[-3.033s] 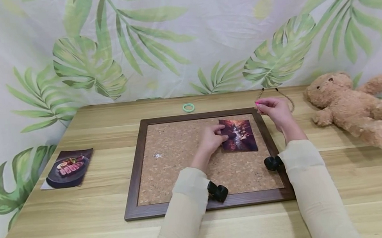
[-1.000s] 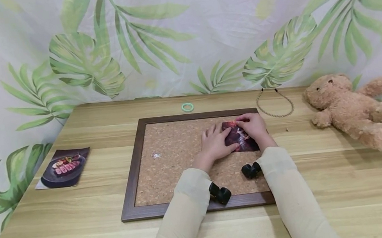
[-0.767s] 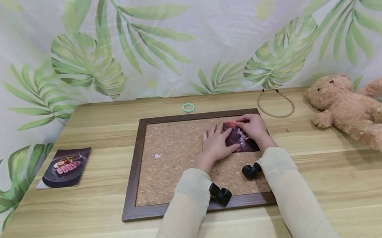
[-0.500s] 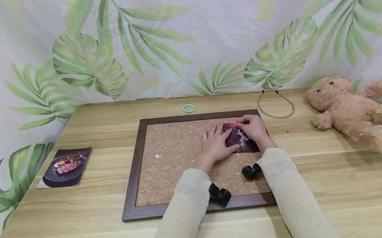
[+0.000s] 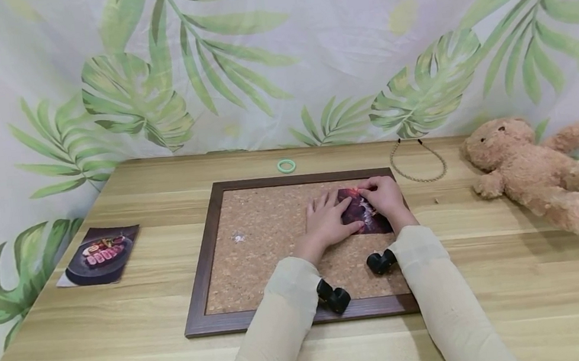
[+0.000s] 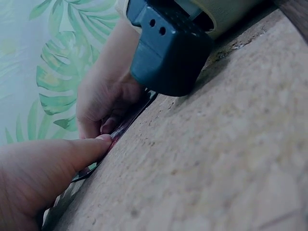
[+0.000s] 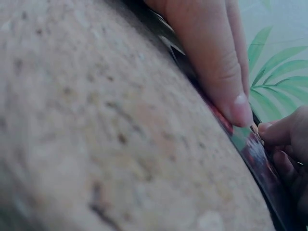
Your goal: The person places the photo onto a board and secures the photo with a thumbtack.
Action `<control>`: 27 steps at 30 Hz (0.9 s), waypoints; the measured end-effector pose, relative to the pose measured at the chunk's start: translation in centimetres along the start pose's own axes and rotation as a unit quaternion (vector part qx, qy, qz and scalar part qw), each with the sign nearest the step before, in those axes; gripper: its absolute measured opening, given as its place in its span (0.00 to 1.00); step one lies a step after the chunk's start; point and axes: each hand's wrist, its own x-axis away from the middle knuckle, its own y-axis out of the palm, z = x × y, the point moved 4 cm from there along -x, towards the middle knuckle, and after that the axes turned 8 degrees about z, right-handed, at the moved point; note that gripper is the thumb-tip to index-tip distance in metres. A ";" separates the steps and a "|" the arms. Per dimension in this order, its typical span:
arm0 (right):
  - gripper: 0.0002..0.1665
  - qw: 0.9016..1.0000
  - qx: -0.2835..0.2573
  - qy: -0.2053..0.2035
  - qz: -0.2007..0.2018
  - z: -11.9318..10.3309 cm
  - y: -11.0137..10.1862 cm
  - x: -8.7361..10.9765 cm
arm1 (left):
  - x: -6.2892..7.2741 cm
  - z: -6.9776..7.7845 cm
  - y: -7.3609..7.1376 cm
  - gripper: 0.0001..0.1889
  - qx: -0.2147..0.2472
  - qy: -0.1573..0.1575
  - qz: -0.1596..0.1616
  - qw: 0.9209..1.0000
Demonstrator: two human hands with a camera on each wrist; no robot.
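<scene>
A framed corkboard (image 5: pixel 271 254) lies on the table, with a dark red and orange photo (image 5: pixel 376 222) on its upper right part. My left hand (image 5: pixel 324 222) lies with fingers spread on the cork, thumb and index fingertip on the photo's left side. At the photo's upper edge, my right hand (image 5: pixel 385 197) pinches a small pink pushpin, mostly hidden by the fingertips. The left wrist view shows the left thumb (image 6: pixel 89 153) on the photo, with the right hand (image 6: pixel 108 98) beyond it. In the right wrist view, fingers (image 7: pixel 211 62) press along the photo (image 7: pixel 257 159).
To the left lies another photo (image 5: pixel 99 255) of a plate of sliced meat. Behind the frame is a mint green ring (image 5: pixel 286 166); a chain (image 5: pixel 431 180) lies right of it. A teddy bear (image 5: pixel 529 162) lies at far right, and a tiny object (image 5: pixel 436 201) nearer the frame.
Since three seconds ago, my right hand has brought the pushpin left to the photo's upper edge. My left hand has spread its fingers beside and on the photo. Over the last second both stay nearly still.
</scene>
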 end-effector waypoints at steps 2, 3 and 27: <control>0.08 1.000 0.002 -0.005 0.000 0.1 0.0 0.0 | 0.0 0.0 0.1 0.34 -0.001 -0.001 -0.001 1.000; 0.08 1.000 0.003 -0.006 0.000 0.1 0.0 0.0 | 0.0 0.0 0.1 0.34 -0.002 -0.001 0.000 1.000; 0.09 0.999 -0.031 -0.004 0.010 0.4 -0.1 0.2 | -0.1 0.1 0.0 0.34 0.000 -0.002 -0.001 1.000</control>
